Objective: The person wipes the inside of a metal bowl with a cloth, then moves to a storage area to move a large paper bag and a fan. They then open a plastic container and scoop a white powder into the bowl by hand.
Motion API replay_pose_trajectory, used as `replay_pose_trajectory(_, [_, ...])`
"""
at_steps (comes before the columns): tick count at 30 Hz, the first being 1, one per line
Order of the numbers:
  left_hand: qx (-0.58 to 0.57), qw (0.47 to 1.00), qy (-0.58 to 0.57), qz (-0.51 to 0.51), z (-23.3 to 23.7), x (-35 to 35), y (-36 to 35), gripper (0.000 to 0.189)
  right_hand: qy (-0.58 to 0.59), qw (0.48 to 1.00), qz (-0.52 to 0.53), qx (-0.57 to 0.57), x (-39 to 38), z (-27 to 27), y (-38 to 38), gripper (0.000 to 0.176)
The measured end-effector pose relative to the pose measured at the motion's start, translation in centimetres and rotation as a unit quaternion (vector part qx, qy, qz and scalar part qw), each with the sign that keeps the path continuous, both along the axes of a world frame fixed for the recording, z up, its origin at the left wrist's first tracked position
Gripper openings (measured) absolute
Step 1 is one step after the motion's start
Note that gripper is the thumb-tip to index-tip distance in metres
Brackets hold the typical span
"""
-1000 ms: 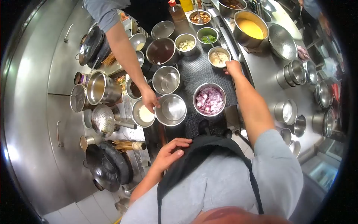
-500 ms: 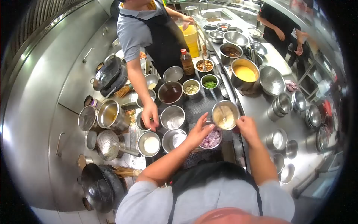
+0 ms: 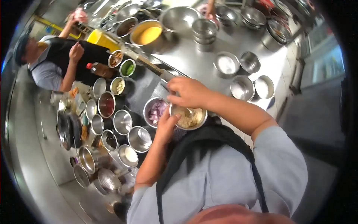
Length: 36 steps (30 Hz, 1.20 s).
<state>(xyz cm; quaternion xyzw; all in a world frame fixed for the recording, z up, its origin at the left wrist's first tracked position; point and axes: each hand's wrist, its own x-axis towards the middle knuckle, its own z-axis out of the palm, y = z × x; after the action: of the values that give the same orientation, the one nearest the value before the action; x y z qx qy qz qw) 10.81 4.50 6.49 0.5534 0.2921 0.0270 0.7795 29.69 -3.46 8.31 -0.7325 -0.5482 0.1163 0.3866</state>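
My left hand is closed on the near-left side of a round steel bowl, its thumb over the rim. Pale, chopped food like minced garlic lies in the bowl, which is tilted towards me. Over the far rim, my right hand has its fingers curled round what looks like the handle of a metal spoon dipping into the food; the fingers partly hide it. Just left of the bowl stands a steel pot of chopped purple onion, partly behind my left hand.
Left are several steel pots, among them chopped greens, peeled garlic and a dark red liquid. A co-worker stands behind a bottle. Yellow liquid fills a pot at the back; steel bowls stand right.
My view has swung to the right. The bowl is closer to my body, my left hand now grips it, and my right hand has moved from its side to above it. The co-worker's arm has drawn back.
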Motion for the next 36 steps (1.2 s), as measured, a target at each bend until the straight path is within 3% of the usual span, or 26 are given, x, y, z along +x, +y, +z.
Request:
replay_pose_trajectory(1, [-0.006, 1.000, 0.009, -0.016, -0.8, 0.3, -0.4, 0.062, -0.043, 0.998, 0.029, 0.031, 0.2, -1.0, -0.8, 0.029])
replay_pose_trajectory(3, [0.101, 0.990, -0.086, -0.056, -2.5, 0.6, -0.6, 0.061, -0.013, 0.998, 0.008, 0.062, 0.5, 0.2, -3.2, 0.027])
replay_pose_trajectory(4, [0.094, 0.990, -0.080, -0.066, -1.8, 1.2, -1.2, 0.061, 0.008, 0.995, 0.004, 0.102, 0.5, 1.0, -4.3, 0.027])
replay_pose_trajectory(6, [-0.083, 0.995, -0.062, 0.009, 0.0, 3.7, -2.1, 0.059, 0.002, 0.993, -0.012, 0.115, 1.2, 2.3, -7.2, 0.027])
replay_pose_trajectory(8, [-0.104, 0.992, -0.074, -0.004, -1.4, 5.6, -2.1, 0.056, 0.064, 0.998, -0.019, 0.003, 1.5, 4.9, -10.3, 0.027])
replay_pose_trajectory(9, [-0.106, 0.991, -0.072, -0.023, -2.1, 6.5, -2.0, 0.055, 0.068, 0.994, -0.041, 0.078, 1.5, 4.6, -11.2, 0.026])
replay_pose_trajectory(11, [-0.075, 0.992, -0.081, -0.061, -3.4, 8.8, -2.0, 0.053, 0.088, 0.985, -0.089, 0.115, 2.0, 4.3, -12.8, 0.026])
replay_pose_trajectory(12, [-0.078, 0.992, -0.078, -0.059, -3.5, 9.4, -2.2, 0.053, 0.108, 0.973, -0.134, 0.152, 2.2, 4.2, -13.6, 0.027])
replay_pose_trajectory(14, [0.042, 0.986, -0.126, -0.102, -1.3, 10.3, -3.4, 0.054, 0.257, 0.931, -0.246, 0.084, 2.6, 3.7, -15.1, 0.031])
replay_pose_trajectory(16, [-0.009, 0.994, -0.079, -0.075, 0.6, 11.5, -4.3, 0.054, 0.326, 0.887, -0.276, 0.177, 2.9, 3.1, -16.0, 0.032])
replay_pose_trajectory(18, [-0.060, 0.996, -0.039, -0.054, 1.0, 12.5, -4.8, 0.055, 0.386, 0.848, -0.315, 0.180, 3.8, 3.3, -16.8, 0.030])
replay_pose_trajectory(23, [-0.031, 0.999, -0.008, -0.041, 1.0, 13.6, -5.2, 0.056, 0.340, 0.833, -0.358, 0.251, 6.9, 3.6, -18.1, 0.028])
replay_pose_trajectory(26, [-0.043, 0.998, -0.039, -0.013, -1.4, 13.4, -4.8, 0.055, 0.316, 0.835, -0.372, 0.255, 10.4, 2.0, -17.3, 0.029])
replay_pose_trajectory(28, [0.005, 0.995, -0.094, -0.035, -4.0, 12.3, -4.0, 0.055, 0.177, 0.903, -0.379, 0.100, 12.8, -0.1, -15.9, 0.033])
replay_pose_trajectory(29, [0.052, 0.986, -0.148, -0.059, -4.3, 11.9, -3.9, 0.054, 0.178, 0.903, -0.378, 0.101, 13.4, -0.9, -15.1, 0.033])
replay_pose_trajectory(31, [0.067, 0.988, -0.133, -0.050, -4.2, 11.1, -4.0, 0.053, 0.022, 0.942, -0.336, 0.007, 14.2, -2.4, -13.7, 0.036])
replay_pose_trajectory(33, [0.081, 0.989, -0.119, -0.042, -4.1, 10.5, -3.9, 0.052, -0.016, 0.946, -0.324, -0.025, 14.8, -4.8, -12.6, 0.036])
replay_pose_trajectory(35, [0.297, 0.944, -0.078, -0.117, -4.1, 10.2, -3.6, 0.052, -0.054, 0.947, -0.312, -0.057, 15.4, -5.3, -12.4, 0.037])
replay_pose_trajectory(36, [0.297, 0.944, -0.079, -0.117, -4.1, 10.1, -3.7, 0.052, -0.019, 0.949, -0.306, -0.079, 15.8, -5.5, -12.6, 0.036])
